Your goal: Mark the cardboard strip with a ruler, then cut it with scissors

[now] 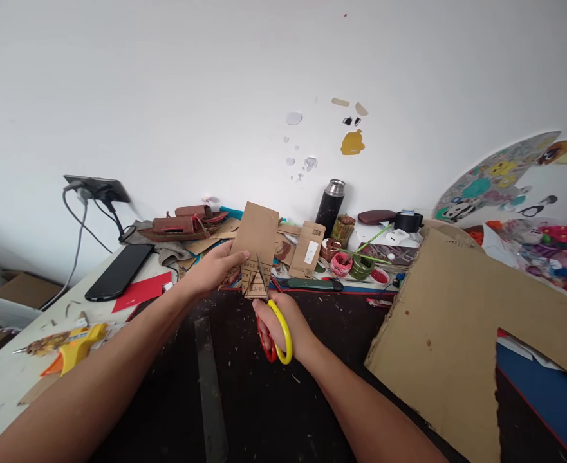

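My left hand (215, 267) grips a piece of brown cardboard (257, 231) by its left edge, thumb on the front face. Printed lettering and lines run across the cardboard's lower part. In my right hand (286, 325) is a pair of scissors (280, 337) with one yellow and one red handle loop. Their blades point up and stand a little apart at the printed lower part of the cardboard. Whether both blades straddle it I cannot tell. Both hands are above the dark work surface (254, 411).
A metal ruler (210, 392) lies below my hands. On the left are a yellow glue gun (78, 347) and a black phone-like slab (119, 273). A large cardboard sheet (437, 328) covers the right. Behind stand a dark flask (330, 209), paint jars (342, 262) and a model boat (181, 225).
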Available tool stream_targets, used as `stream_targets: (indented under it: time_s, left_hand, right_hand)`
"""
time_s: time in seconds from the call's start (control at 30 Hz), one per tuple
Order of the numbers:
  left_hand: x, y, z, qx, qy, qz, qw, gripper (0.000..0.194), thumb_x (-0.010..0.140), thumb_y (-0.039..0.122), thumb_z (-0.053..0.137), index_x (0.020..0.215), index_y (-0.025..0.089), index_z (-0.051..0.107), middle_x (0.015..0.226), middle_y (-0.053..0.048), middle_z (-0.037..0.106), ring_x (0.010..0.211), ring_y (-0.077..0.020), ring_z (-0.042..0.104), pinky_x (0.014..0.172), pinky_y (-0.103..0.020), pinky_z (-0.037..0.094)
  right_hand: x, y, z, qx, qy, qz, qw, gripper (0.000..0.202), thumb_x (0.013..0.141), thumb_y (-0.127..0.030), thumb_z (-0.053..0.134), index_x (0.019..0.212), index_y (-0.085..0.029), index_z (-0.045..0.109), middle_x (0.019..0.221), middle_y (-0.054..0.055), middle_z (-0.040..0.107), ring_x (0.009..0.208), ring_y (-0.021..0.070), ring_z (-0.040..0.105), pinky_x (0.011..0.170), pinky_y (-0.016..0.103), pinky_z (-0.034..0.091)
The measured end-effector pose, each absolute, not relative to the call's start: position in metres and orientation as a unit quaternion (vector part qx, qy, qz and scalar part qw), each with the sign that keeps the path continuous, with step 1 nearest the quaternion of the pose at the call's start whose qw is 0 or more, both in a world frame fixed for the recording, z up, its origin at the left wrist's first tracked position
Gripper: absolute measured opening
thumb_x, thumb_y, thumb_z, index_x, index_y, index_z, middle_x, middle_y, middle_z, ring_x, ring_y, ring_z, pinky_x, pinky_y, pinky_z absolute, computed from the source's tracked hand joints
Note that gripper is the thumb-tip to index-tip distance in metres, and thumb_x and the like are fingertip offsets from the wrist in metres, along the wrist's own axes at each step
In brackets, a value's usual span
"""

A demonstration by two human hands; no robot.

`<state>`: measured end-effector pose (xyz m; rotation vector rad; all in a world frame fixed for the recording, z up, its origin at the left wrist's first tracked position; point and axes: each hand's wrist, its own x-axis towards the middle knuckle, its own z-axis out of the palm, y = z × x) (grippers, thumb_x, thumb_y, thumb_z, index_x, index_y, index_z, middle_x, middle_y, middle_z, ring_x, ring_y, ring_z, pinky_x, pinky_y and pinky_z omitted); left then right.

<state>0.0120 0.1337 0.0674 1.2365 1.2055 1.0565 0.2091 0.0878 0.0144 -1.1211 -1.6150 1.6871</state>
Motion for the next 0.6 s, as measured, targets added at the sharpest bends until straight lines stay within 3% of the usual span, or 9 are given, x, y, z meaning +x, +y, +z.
stream_targets:
  time_s: [0.33, 0.6]
  left_hand:
    - [0.0144, 0.1327, 0.0705, 0.514, 0.506, 0.446, 0.529, 0.045, 0.073, 0.052, 0.086, 0.089, 0.023, 0.055, 0.047, 0.010, 0.050, 0.036, -0.0081, 0.034, 0.038, -0.020, 0.023]
    - [0.0120, 0.1340, 0.0671, 0.522, 0.505, 0.441, 0.527, 0.043, 0.078, 0.054, 0.082, 0.090, 0.023, 0.055, 0.046, 0.010, 0.049, 0.036, -0.0085, 0.033, 0.037, -0.021, 0.024]
  right_hand:
    - [0.2088, 0.0874, 0.0129, -0.411, -0.598, 0.630, 0.277, 0.032, 0.097, -0.054, 0.060, 0.083, -0.028, 0.048, 0.044, -0.010, 0.049, 0.031, 0.0146, 0.049, 0.034, 0.022, 0.038]
    - [0.2093, 0.0885, 0.0111, -0.406, -0.604, 0.627, 0.278, 0.039, 0.097, -0.059, 0.062, 0.080, -0.027, 0.047, 0.044, -0.009, 0.050, 0.031, 0.0139, 0.049, 0.036, 0.022, 0.038]
